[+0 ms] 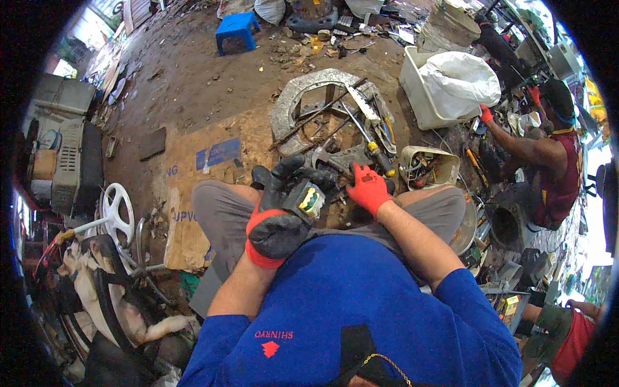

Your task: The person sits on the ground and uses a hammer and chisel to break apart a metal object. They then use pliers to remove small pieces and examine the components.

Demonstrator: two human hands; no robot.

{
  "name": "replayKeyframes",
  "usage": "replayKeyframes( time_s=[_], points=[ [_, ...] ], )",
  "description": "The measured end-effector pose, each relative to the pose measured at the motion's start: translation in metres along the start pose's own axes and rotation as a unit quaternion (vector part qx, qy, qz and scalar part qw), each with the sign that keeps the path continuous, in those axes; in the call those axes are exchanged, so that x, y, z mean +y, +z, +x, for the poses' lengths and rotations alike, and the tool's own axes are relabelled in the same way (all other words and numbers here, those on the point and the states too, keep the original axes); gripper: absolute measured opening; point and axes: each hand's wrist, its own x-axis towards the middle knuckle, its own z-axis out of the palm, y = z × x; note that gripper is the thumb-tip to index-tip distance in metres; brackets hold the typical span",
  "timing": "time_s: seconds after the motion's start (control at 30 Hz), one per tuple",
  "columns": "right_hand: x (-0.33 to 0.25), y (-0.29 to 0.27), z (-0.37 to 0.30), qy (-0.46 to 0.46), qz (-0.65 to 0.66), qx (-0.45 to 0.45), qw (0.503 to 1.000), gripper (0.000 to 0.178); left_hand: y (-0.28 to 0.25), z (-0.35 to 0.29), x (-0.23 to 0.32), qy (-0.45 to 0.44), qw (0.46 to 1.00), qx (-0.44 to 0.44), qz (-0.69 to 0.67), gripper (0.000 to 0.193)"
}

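My left hand (278, 222), in a black and red glove, is closed round a small transformer-like block (305, 200) with a dark casing and a yellow-green middle. It is held above my lap, palm side up. My right hand (370, 189), in a red glove, has its fingers curled at the dark handle of a hammer (322, 157), whose metal head points left. Just beyond that hand lies a screwdriver (373, 148) with a yellow and black handle. Pliers and bars rest across a grey ring-shaped metal frame (293, 86) in front of me.
Flattened cardboard (184, 226) covers the ground at left. Right of my knees are a scrap-filled tub (412, 153) and a white bin (419, 106) with a sack. A gloved co-worker (560, 161) sits at right. A blue stool (237, 30) stands far off; a white steering wheel (118, 213) lies left.
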Motion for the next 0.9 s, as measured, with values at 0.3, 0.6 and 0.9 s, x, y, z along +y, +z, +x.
replayKeyframes(
  time_s=[0.3, 0.6, 0.9],
  points=[
    [-0.002, -0.002, -0.006, -0.021, 0.016, 0.099, 0.995, 0.069, 0.0, 0.0, 0.002, -0.007, 1.0, 0.012, -0.004, 0.089],
    [-0.044, -0.077, -0.05, -0.12, 0.474, 0.102, 0.866, 0.055, -0.008, 0.0, -0.002, 0.025, 0.992, 0.027, 0.12, 0.086],
    [-0.074, -0.107, -0.086, -0.187, 0.547, 0.087, 0.811, 0.06, -0.002, 0.003, -0.003, 0.039, 0.969, 0.017, 0.245, 0.074]
  ],
)
